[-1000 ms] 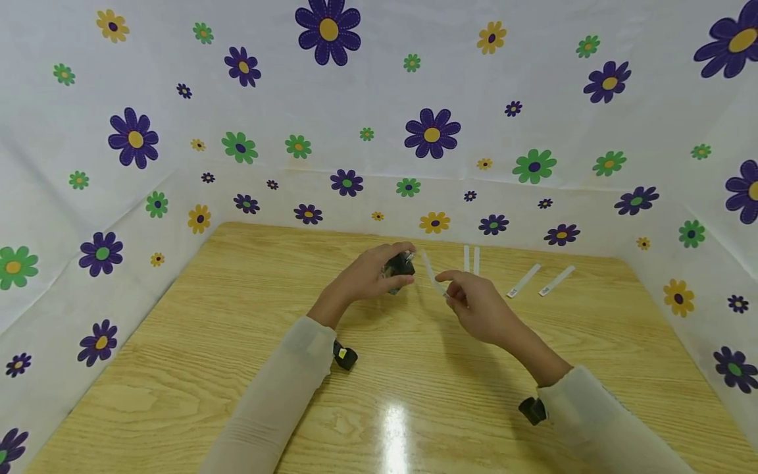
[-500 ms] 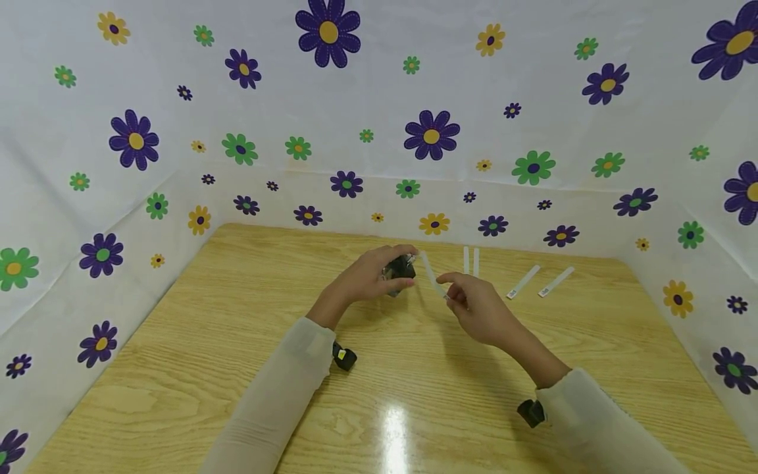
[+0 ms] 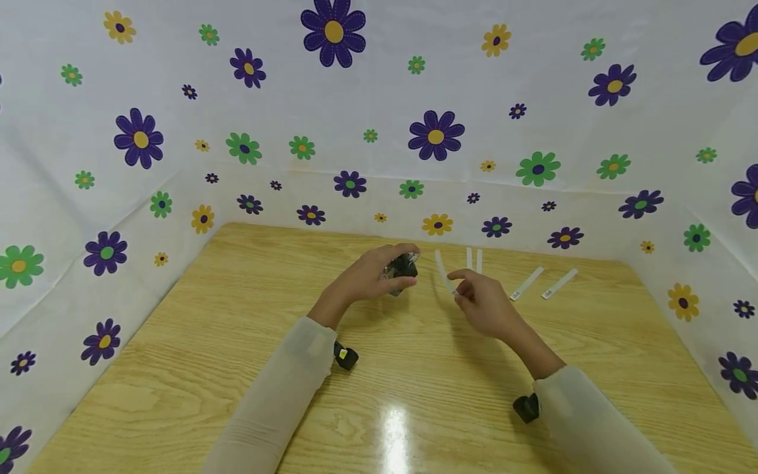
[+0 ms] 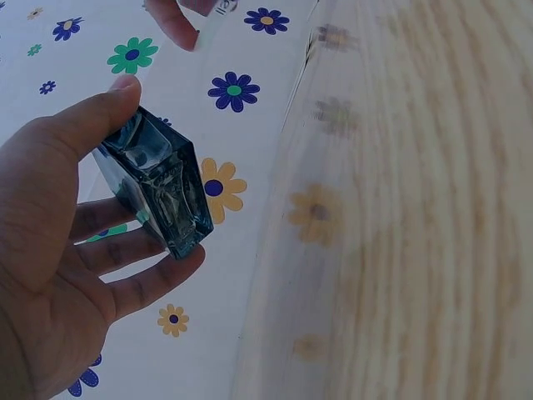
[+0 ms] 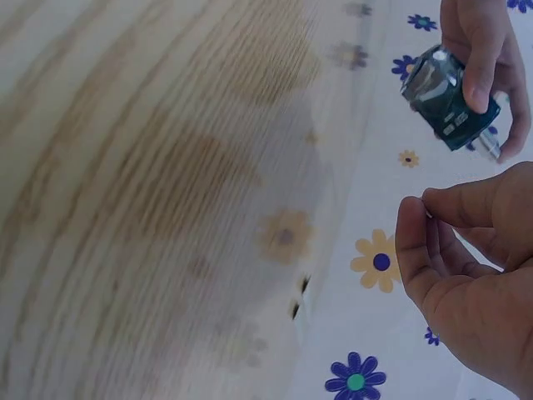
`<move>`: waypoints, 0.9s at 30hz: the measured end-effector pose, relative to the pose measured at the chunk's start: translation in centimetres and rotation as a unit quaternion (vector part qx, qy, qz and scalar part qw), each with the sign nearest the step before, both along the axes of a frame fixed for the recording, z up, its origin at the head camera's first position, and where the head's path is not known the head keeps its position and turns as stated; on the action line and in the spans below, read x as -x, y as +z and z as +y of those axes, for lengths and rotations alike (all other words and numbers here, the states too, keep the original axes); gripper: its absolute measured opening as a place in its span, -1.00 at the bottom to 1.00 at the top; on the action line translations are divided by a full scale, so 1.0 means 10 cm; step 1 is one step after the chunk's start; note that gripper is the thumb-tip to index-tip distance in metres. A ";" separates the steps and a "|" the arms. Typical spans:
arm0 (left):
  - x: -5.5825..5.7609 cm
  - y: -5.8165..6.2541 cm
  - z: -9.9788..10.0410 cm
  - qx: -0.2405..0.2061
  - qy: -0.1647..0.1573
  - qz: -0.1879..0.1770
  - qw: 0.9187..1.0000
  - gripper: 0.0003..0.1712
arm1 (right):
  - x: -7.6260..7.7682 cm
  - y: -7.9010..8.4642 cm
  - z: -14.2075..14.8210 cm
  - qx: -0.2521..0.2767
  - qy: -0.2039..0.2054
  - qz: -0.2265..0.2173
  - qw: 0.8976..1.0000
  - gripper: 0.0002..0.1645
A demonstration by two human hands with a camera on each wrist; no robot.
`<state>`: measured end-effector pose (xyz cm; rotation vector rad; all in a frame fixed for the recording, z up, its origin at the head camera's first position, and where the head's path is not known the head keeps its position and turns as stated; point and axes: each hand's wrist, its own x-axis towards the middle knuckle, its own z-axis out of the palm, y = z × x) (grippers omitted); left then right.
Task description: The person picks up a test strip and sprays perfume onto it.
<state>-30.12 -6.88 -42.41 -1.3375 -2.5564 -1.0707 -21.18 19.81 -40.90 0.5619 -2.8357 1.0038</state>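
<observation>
My left hand [image 3: 368, 273] grips a faceted, dark teal glass perfume bottle [image 4: 171, 187] above the table, thumb on one side and fingers on the other. In the right wrist view the bottle's silver spray nozzle [image 5: 490, 145] shows, with a fingertip of the left hand right at it. To its right, my right hand [image 3: 487, 304] pinches the lower end of a slim white paper test strip [image 3: 441, 266] between thumb and forefinger. The strip stands up with a slight bend, its top end a short gap from the nozzle side of the bottle.
Behind my right hand two white strips [image 3: 470, 258] lie side by side near the table's back edge. Two more strips [image 3: 527, 283] with small printed ends lie slanted farther right. Flowered white cloth [image 3: 379, 151] walls the wooden table [image 3: 237, 329] at the back and sides.
My right hand has drawn the test strip a little to the right, away from the bottle. The left hand keeps its grip on the bottle almost in place.
</observation>
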 end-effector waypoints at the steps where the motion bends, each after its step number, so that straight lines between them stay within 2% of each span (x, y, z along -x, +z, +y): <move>1: 0.00 0.00 0.00 0.000 0.000 -0.001 1.000 -0.31 | 0.02 -0.01 0.01 0.001 -0.004 -0.004 1.000 -0.56; 9: 0.00 0.01 -0.01 0.020 0.004 -0.005 1.000 -0.29 | 0.22 -0.09 0.07 0.033 -0.031 -0.051 0.998 -0.54; 17: 0.01 0.00 -0.02 0.022 0.003 -0.008 1.000 -0.28 | 0.42 -0.14 0.08 0.115 -0.078 -0.126 0.982 -0.50; 20: 0.01 0.01 -0.02 0.023 0.005 -0.008 1.000 -0.28 | 0.48 -0.13 0.07 0.160 -0.101 -0.157 0.969 -0.48; 24: 0.01 0.01 -0.03 0.026 0.009 -0.008 1.000 -0.28 | 0.54 -0.12 0.07 0.229 -0.131 -0.203 0.943 -0.45; 27: 0.00 0.01 -0.03 0.025 0.009 -0.011 1.000 -0.28 | 0.56 -0.13 0.08 0.257 -0.148 -0.222 0.929 -0.44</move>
